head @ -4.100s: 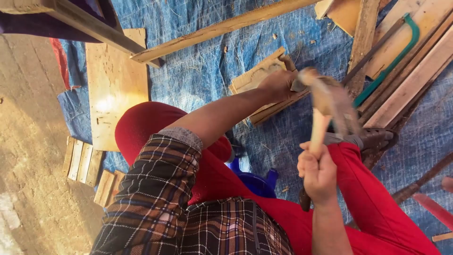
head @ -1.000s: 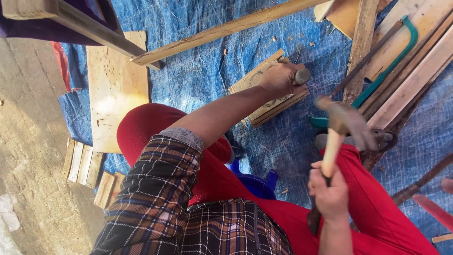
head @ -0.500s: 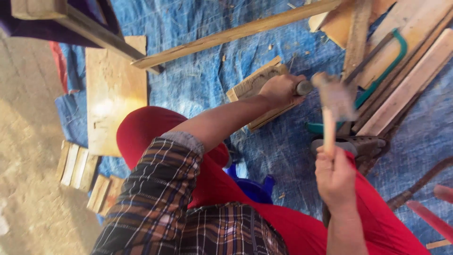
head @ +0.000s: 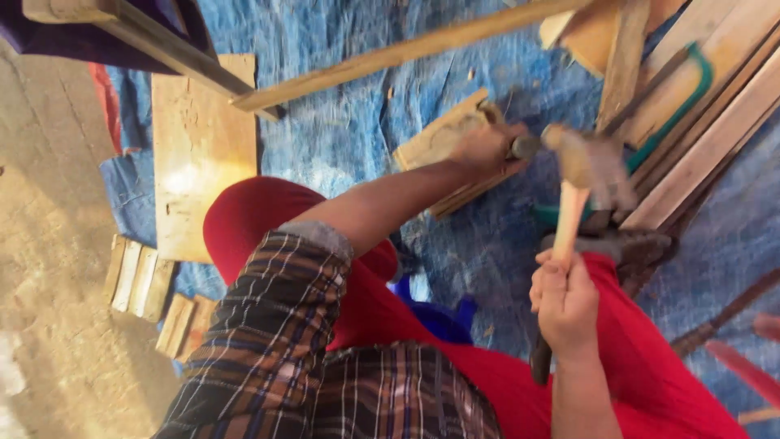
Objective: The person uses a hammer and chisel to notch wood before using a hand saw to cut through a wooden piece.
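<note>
Nearest to the camera is the checked shirt sleeve (head: 268, 341) of the person, and under it the red trousers (head: 422, 325) cover both legs. The right hand (head: 565, 297) is closed around the wooden handle of a hammer (head: 573, 203). The handle stands almost upright and the dark end of it comes out below the fist. The head of the hammer is blurred, and it is just beside the left hand, close to a small dark tool (head: 526, 146). The left hand (head: 487, 146) is at the end of the stretched left arm. Its fingers are closed on this small dark tool, and the hand rests on a wooden block (head: 435, 142). I cannot tell what kind of tool it is, because only a short round end shows.

The wooden block lies flat on a blue tarp (head: 341, 138), in front of the left knee. A dark shoe (head: 626, 248) shows at the end of the right leg, near the hammer handle.

To the left, a flat board (head: 199, 154) lies on the tarp, and some small wooden pieces (head: 142, 280) lie on the sandy ground (head: 57, 244) beside it. Farther away, a long wooden stick (head: 390, 57) crosses above the tarp at a slant. At the far right, several long planks (head: 715, 138) lie side by side, and a saw with a green frame (head: 691, 97) rests on them
</note>
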